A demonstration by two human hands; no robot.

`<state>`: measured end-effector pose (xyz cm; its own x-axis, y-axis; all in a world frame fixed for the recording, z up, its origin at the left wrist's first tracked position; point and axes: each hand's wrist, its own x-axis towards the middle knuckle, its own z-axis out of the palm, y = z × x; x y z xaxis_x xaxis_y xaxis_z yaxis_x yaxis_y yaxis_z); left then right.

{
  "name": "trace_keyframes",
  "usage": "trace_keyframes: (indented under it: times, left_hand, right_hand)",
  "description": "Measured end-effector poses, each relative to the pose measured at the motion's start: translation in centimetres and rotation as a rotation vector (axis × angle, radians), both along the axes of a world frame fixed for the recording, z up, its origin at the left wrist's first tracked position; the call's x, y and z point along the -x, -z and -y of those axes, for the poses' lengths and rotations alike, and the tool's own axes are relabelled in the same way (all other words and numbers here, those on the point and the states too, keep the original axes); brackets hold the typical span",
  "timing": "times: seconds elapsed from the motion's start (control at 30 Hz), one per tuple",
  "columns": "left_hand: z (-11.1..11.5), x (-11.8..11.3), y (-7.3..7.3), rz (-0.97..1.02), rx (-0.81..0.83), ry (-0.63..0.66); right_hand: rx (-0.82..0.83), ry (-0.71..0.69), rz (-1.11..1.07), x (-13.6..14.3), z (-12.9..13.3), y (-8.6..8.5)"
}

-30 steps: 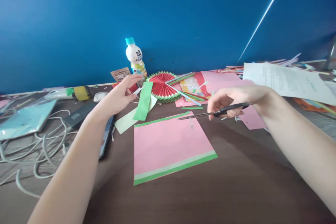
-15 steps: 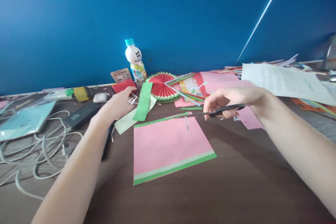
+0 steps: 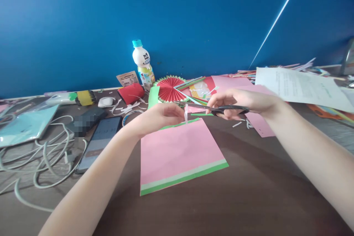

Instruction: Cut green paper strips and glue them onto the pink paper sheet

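My right hand [image 3: 228, 104] is closed around the black handles of the scissors [image 3: 218, 109], whose blades point left. My left hand [image 3: 168, 115] is closed near the blade tips, above the top edge of the pink sheet. A small whitish strip [image 3: 186, 113] stands upright at its fingertips, and it seems pinched there. The pink sheet [image 3: 179, 151] lies flat on the dark table, with a green edge along the top and pale and dark green bands along the bottom. Behind my left hand, a green strip [image 3: 153, 96] is partly hidden.
A red and green folded paper fan [image 3: 170, 89] lies behind the hands, beside an upright bottle [image 3: 143, 66]. On the left are a phone [image 3: 101, 142], white cables [image 3: 45, 155] and an earphone case [image 3: 106, 102]. Printed paper [image 3: 301, 86] lies at right.
My left hand has moved right, from the green strip to the scissor tips, uncovering the phone and paper scraps. The scissors have shifted slightly left and up. The whitish strip has left the pink sheet's surface.
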<state>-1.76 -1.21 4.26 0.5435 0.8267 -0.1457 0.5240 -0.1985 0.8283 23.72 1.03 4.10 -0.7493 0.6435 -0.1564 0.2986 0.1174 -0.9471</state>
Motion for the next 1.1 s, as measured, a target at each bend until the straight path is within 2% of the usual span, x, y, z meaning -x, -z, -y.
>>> trace_keyframes:
  times: [0.13,0.3,0.37,0.47,0.53,0.63,0.73,0.87,0.93,1.03,1.1]
  left_hand:
    - [0.1,-0.3,0.4,0.055,0.044,0.035]
    - [-0.5,0.1,1.2,0.081,0.007,0.031]
    - [-0.6,0.2,1.5,0.079,0.023,0.039]
    - [-0.7,0.2,1.7,0.04,0.049,0.05]
    - [-0.8,0.2,2.0,0.006,0.042,0.032]
    - [-1.1,0.0,2.8,0.016,0.018,-0.008]
    - [-1.5,-0.3,4.1,0.126,0.025,-0.066]
    - [-2.0,-0.5,5.7,0.257,0.038,-0.114]
    - [-2.2,-0.5,6.3,0.281,0.042,-0.104]
    - [-2.4,-0.4,6.6,0.258,0.031,-0.054]
    - [-2.5,-0.3,6.6,0.222,0.006,-0.019]
  right_hand:
    - [0.005,0.045,-0.006,0.2,0.2,0.2]
    - [-0.129,0.104,0.104,0.4,-0.3,0.5]
    - [-0.22,0.179,0.222,0.0,-0.9,0.8]
    - [-0.451,0.397,0.376,-1.2,-2.1,1.5]
    - [-0.603,0.454,0.416,-2.3,-2.8,1.9]
    - [-0.604,0.369,0.475,-3.2,-3.1,2.3]
    - [-0.565,0.289,0.566,-2.9,-2.6,2.2]
    - [-0.494,0.245,0.802,-2.1,-1.8,2.2]
    - [-0.51,0.248,0.861,-2.0,-1.8,2.3]
    - [-0.628,0.296,0.818,-1.5,-1.8,2.5]
    - [-0.703,0.372,0.674,-0.5,-1.8,2.9]
